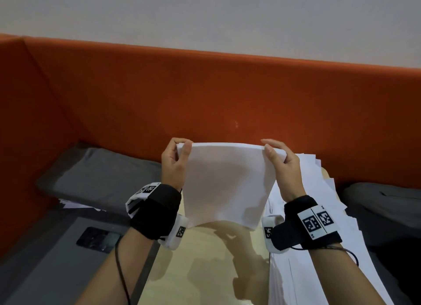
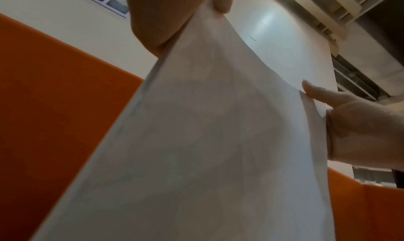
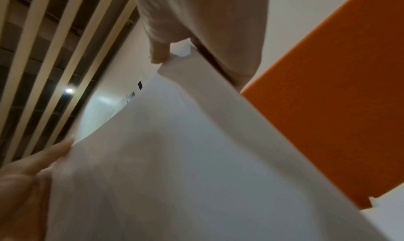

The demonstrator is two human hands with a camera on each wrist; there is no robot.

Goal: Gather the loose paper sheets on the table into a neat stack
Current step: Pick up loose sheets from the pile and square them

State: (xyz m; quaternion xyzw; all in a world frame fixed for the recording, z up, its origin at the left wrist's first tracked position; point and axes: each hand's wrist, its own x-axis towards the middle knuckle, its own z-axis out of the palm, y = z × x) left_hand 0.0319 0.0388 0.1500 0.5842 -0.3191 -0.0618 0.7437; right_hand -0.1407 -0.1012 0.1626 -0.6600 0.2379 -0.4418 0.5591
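A thin batch of sheets (image 1: 224,184) is held upright over the bench (image 1: 205,259), top corners pinched by the left hand (image 1: 174,163) and right hand (image 1: 283,168); it's light and floppy, so it's probably best gripped at both side edges.

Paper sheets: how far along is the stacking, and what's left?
Partly done. Both the left hand and right hand pinch the top corners of a small held bundle, lifted above the table. The fanned pile at right lies uneven, edges splayed, so it needs squaring. A few stray sheets show at left by the grey cushion.
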